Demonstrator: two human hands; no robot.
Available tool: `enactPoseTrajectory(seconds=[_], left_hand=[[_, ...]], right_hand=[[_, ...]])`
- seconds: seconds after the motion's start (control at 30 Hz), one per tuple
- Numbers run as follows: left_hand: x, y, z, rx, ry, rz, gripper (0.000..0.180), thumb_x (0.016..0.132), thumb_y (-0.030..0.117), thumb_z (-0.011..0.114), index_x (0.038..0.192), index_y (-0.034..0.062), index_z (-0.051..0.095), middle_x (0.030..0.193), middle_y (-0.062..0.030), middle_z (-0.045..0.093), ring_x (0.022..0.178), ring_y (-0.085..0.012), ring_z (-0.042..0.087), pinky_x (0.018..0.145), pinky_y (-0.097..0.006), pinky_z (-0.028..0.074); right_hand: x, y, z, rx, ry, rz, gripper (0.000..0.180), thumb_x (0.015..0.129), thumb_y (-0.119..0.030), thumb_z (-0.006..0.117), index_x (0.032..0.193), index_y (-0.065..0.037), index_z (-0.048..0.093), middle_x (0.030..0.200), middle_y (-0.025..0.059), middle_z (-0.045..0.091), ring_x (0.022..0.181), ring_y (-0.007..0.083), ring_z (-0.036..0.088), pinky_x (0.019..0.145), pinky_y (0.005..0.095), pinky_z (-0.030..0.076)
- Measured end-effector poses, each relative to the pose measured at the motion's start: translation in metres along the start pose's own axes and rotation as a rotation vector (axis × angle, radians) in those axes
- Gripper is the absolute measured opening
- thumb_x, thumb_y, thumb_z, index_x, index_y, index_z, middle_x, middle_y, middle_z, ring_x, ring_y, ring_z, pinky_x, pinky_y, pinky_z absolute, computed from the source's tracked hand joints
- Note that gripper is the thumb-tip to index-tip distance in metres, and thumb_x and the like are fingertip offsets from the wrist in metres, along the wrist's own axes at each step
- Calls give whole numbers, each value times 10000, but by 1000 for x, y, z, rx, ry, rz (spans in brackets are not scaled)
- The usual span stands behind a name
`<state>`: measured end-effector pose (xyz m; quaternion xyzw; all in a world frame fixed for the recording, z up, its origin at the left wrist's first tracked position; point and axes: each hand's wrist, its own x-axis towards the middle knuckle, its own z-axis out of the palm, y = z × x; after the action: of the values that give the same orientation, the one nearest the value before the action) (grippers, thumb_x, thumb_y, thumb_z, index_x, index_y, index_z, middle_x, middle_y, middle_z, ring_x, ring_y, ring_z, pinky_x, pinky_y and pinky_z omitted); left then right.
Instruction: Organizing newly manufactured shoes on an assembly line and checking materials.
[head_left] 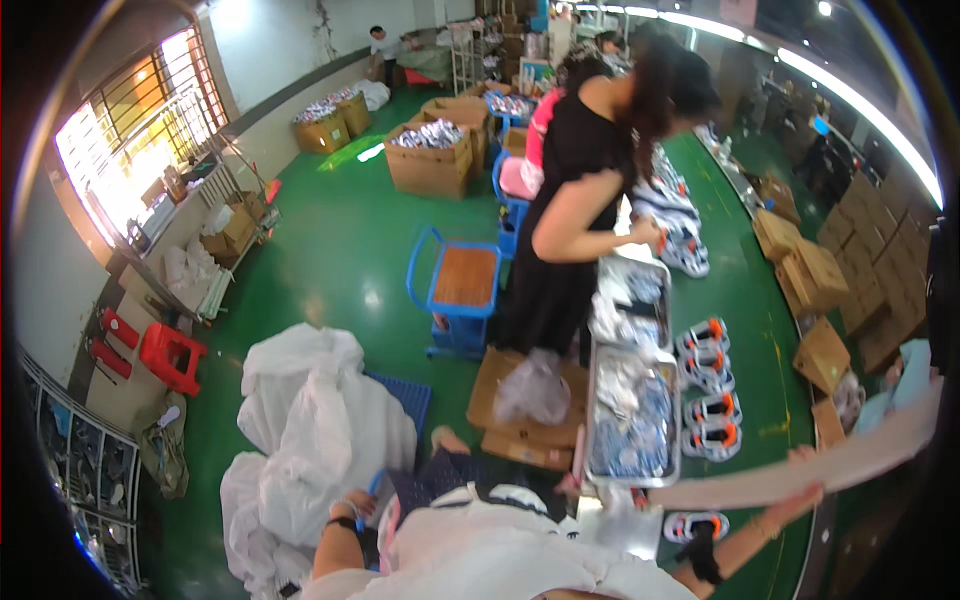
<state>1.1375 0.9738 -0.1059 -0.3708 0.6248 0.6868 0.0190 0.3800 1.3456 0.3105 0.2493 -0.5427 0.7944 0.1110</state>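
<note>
Head view: right grip (796, 503) clasping long pale strip (862, 452), right of steel tray (620, 481).
Tray: crinkled white and pale-blue pieces (640, 435). Open cardboard box (484, 400): crumpled translucent bag (535, 390). Strip smooth, flat-looking; long axis slants from tray's near corner up to right rim. Left grip (353, 505) by blue tube (377, 481), closure unclear.

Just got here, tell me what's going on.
The right hand grips a long pale strip; the left hand is beside a blue bar. Ahead, grey-and-orange sneakers stand in a row beside a metal tray of blue and white items. A co-worker in black stands farther on, one hand close to more sneakers.
</note>
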Motion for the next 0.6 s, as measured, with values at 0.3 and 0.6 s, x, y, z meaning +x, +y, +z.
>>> enactPoseTrajectory(seconds=[0.3,0.6], left_hand=[[72,22,-193,-483,451,-735,227,875,253,476,912,89,628,848,-129,638,707,-267,621,569,-441,500],[171,97,-360,-181,998,-416,310,814,300,519,866,36,674,794,-118,655,750,-236,623,683,-350,489]], right_hand=[[25,108,238,-465,165,-225,418,960,-307,416,1138,53,534,731,99,608,616,180,574,580,281,497],[68,226,563,-437,-429,-147,325,928,-266,498,1027,35,568,712,73,588,572,176,543,533,267,467]])
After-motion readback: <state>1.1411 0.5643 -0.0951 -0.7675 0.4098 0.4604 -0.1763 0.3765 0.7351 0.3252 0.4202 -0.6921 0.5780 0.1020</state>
